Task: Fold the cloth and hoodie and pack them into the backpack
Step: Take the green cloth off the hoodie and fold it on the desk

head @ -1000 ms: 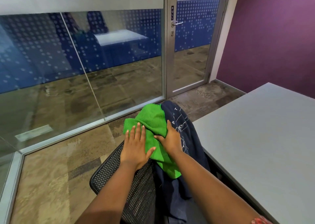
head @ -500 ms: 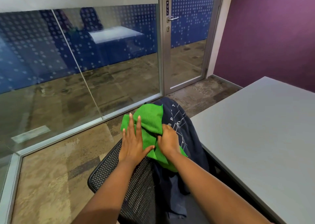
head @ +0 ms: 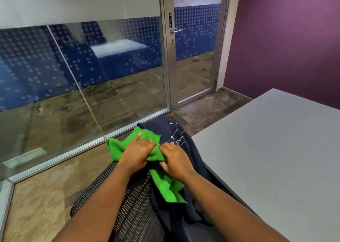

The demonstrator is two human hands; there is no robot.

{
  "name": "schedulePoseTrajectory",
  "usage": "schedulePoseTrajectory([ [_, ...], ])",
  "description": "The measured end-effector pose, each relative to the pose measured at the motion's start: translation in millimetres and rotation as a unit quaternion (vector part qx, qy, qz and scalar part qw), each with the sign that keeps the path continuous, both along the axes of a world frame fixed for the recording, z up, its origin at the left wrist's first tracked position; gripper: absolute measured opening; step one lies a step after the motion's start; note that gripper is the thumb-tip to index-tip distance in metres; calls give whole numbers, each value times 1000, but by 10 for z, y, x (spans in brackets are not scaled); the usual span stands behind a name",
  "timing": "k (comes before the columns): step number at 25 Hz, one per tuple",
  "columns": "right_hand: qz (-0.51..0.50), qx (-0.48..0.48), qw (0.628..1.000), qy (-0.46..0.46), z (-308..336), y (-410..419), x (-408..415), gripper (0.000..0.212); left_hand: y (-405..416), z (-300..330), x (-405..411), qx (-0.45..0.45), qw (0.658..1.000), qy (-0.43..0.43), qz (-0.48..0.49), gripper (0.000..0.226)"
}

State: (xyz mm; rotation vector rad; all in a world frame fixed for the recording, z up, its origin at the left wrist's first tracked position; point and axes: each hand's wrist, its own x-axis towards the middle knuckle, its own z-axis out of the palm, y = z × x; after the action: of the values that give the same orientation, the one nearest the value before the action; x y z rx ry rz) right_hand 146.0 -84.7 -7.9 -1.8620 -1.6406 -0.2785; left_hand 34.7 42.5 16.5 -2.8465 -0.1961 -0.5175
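A bright green cloth point(head: 117, 148) lies bunched on top of a dark navy hoodie point(head: 185, 149) with white print, both draped over the back of a black mesh chair point(head: 132, 210). My left hand point(head: 137, 152) grips the cloth's middle, fingers curled into the fabric. My right hand point(head: 174, 158) pinches the cloth just beside it, the two hands almost touching. A loose end of the cloth hangs down below my right wrist. No backpack is in view.
A grey table point(head: 276, 149) runs along the right, its edge close to the chair. A glass wall point(head: 73, 79) and a glass door point(head: 193, 57) stand ahead, with a purple wall point(head: 287, 39) at the right. Mottled carpet floor point(head: 46, 186) lies left of the chair.
My left hand went from lying flat on the cloth to gripping it. Both hands have drawn together and gathered the cloth into a bunch. The camera has tilted slightly.
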Motion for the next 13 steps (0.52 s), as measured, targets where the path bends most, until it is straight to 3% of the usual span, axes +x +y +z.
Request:
schedulePoseTrajectory([
  [2,26,-5,997,70,53,15,130,39,43,-106,-81,2,1000,3,2,86],
  [4,-16,-15,991,132,70,117,298,47,98,-172,-120,18,1000,17,7,85],
  [6,-79,-70,981,163,42,280,425,48,144,-189,-103,21,999,34,10,84],
  [9,-114,-156,954,227,-14,510,422,67,214,-233,-92,7,998,65,21,86],
  [13,-169,-157,936,268,-129,685,273,72,225,-298,-114,1,995,99,26,97],
])
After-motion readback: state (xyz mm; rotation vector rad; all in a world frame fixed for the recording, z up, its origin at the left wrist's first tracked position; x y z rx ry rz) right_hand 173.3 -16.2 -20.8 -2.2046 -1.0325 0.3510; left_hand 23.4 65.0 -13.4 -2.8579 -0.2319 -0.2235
